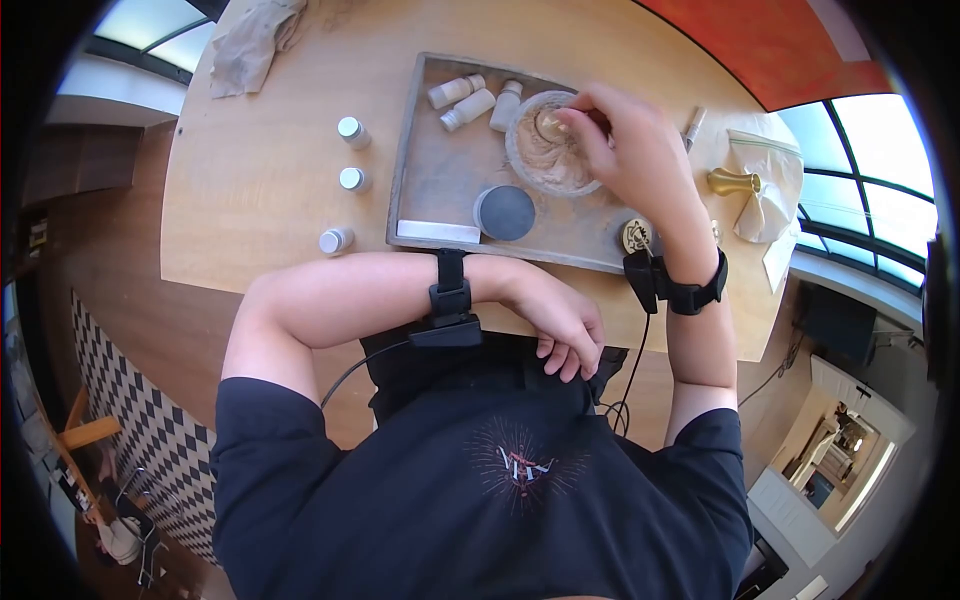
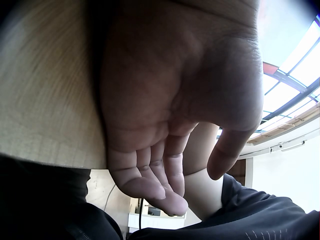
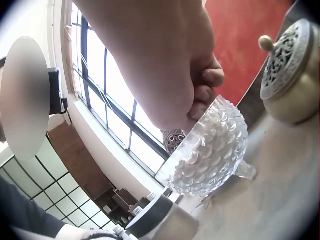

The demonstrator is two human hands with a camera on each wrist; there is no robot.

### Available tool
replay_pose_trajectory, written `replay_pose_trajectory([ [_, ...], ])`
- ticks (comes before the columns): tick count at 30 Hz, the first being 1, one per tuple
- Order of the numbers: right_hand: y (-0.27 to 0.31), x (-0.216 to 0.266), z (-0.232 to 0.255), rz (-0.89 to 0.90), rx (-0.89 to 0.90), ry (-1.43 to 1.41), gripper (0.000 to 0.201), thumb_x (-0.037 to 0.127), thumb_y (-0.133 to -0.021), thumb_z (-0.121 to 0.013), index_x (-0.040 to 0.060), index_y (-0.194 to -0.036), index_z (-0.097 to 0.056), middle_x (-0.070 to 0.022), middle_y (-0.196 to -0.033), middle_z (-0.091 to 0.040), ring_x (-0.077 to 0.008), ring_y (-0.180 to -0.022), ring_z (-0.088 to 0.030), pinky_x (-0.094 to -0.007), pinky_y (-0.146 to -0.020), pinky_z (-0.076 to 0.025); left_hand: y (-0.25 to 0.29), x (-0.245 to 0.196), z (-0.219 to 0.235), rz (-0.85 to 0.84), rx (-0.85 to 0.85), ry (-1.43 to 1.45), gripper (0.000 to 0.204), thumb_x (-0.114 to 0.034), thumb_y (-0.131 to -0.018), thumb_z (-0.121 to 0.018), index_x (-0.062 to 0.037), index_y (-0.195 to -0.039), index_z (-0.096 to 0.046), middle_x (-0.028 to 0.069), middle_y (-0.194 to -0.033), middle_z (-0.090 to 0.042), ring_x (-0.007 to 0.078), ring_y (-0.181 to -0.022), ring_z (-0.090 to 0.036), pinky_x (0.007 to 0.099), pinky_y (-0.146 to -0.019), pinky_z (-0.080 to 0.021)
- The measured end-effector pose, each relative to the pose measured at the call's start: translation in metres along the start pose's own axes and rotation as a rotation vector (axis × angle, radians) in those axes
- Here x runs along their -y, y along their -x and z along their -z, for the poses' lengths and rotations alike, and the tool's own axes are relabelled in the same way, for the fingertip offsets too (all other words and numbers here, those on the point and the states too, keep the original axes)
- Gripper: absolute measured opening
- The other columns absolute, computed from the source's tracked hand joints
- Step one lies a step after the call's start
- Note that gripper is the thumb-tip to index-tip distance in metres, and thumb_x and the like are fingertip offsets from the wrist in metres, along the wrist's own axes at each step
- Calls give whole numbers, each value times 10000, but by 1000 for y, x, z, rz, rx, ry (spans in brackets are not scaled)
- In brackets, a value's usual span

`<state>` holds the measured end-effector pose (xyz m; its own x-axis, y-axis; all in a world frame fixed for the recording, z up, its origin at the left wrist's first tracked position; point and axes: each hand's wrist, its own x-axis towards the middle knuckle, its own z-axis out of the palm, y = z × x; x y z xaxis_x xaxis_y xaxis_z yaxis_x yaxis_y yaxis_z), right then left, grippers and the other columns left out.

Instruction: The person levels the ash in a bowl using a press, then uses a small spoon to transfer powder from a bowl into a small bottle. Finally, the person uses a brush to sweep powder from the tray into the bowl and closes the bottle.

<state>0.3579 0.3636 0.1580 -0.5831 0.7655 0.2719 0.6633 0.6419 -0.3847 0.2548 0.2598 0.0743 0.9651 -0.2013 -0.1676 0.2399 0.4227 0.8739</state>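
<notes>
My right hand (image 1: 635, 145) is over a clear textured glass bowl (image 3: 212, 150) of light brown powder (image 1: 560, 165). Its thumb and fingers pinch a small, shiny, rounded tool (image 1: 550, 125) down in the powder; its exact shape is unclear. In the right wrist view the curled fingers of the hand (image 3: 175, 65) reach over the bowl's rim, which hides their tips. My left hand (image 1: 565, 325) hangs loosely bent beside the table's front edge, and the left wrist view shows the palm (image 2: 170, 110) holding nothing.
The grey tray (image 1: 402, 170) also holds white bottles (image 1: 467, 108), a dark-lidded jar (image 1: 505, 213), a white block (image 1: 438, 231) and an ornate brass burner (image 1: 635, 237). Several small bottles (image 1: 353, 132) stand left of it. A gold vase (image 1: 733, 182) and plastic bag (image 1: 770, 160) lie right.
</notes>
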Motion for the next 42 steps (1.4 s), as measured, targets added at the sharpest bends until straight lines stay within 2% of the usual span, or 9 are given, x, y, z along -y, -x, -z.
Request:
replay_pose_trajectory([
  [2, 4, 4, 8, -116, -14, -73, 148, 180, -924, -728, 39, -909, -684, -146, -735, -680, -359, -688, -653, -423, -640, -514, 0, 0, 1, -3, -4, 1, 383, -340, -980, -656, 16, -1113, -709, 85, -967, -748, 142, -788, -706, 279, -676, -531],
  [11, 11, -5, 5, -41, 3, 13, 148, 179, -918, -734, 40, -889, -693, -148, -703, -671, -350, -661, -650, -417, -619, -509, 1, -2, 0, 5, -4, 1, 383, -341, -979, -658, 14, -1112, -710, 80, -966, -747, 139, -787, -705, 273, -679, -528],
  [14, 12, 0, 10, -90, 26, 3, 111, 119, -930, -725, 10, -939, -706, -141, -721, -681, -239, -605, -634, -338, -598, -491, 1, -1, 0, 2, -3, 1, 382, -341, -979, -656, 14, -1110, -709, 79, -966, -746, 137, -787, -704, 272, -678, -526],
  [17, 13, 6, 12, -123, -32, -55, 144, 180, -919, -731, 47, -889, -686, -130, -683, -663, -339, -655, -654, -414, -610, -509, 1, -1, 0, -2, -6, 3, 381, -340, -980, -655, 14, -1110, -708, 79, -966, -746, 137, -789, -704, 271, -679, -526],
  [20, 15, 11, 11, -96, 38, -39, 136, 177, -921, -727, 52, -893, -682, -125, -684, -664, -332, -662, -659, -411, -615, -513, 1, -1, 0, -1, -4, 4, 380, -339, -979, -654, 14, -1109, -708, 80, -965, -746, 138, -789, -705, 272, -681, -528],
  [26, 20, 12, 4, -8, 15, 59, 125, 176, -920, -726, 61, -898, -683, -115, -704, -676, -331, -667, -662, -405, -626, -522, 1, -1, -1, -1, -8, 5, 376, -334, -978, -653, 16, -1105, -709, 83, -964, -747, 140, -789, -705, 273, -680, -531],
  [29, 20, 11, 8, -28, -13, -3, 127, 179, -917, -731, 64, -897, -681, -111, -705, -676, -319, -663, -663, -401, -622, -520, 1, -1, 0, 1, -4, 4, 375, -330, -977, -653, 17, -1104, -710, 85, -963, -748, 141, -788, -706, 274, -677, -531],
  [32, 24, 14, 18, -166, -36, -44, 131, 184, -915, -734, 66, -899, -679, -108, -701, -674, -305, -661, -664, -395, -621, -519, 2, 0, -1, -4, -16, 9, 373, -326, -977, -654, 20, -1103, -712, 87, -958, -749, 142, -784, -706, 275, -673, -531],
  [42, 32, 9, 11, -79, -31, 14, 121, 160, -913, -737, 62, -878, -675, -101, -689, -660, -296, -629, -645, -384, -594, -504, 0, 0, 0, -10, -8, 2, 376, -322, -979, -655, 28, -1107, -709, 90, -953, -749, 142, -778, -706, 274, -667, -531],
])
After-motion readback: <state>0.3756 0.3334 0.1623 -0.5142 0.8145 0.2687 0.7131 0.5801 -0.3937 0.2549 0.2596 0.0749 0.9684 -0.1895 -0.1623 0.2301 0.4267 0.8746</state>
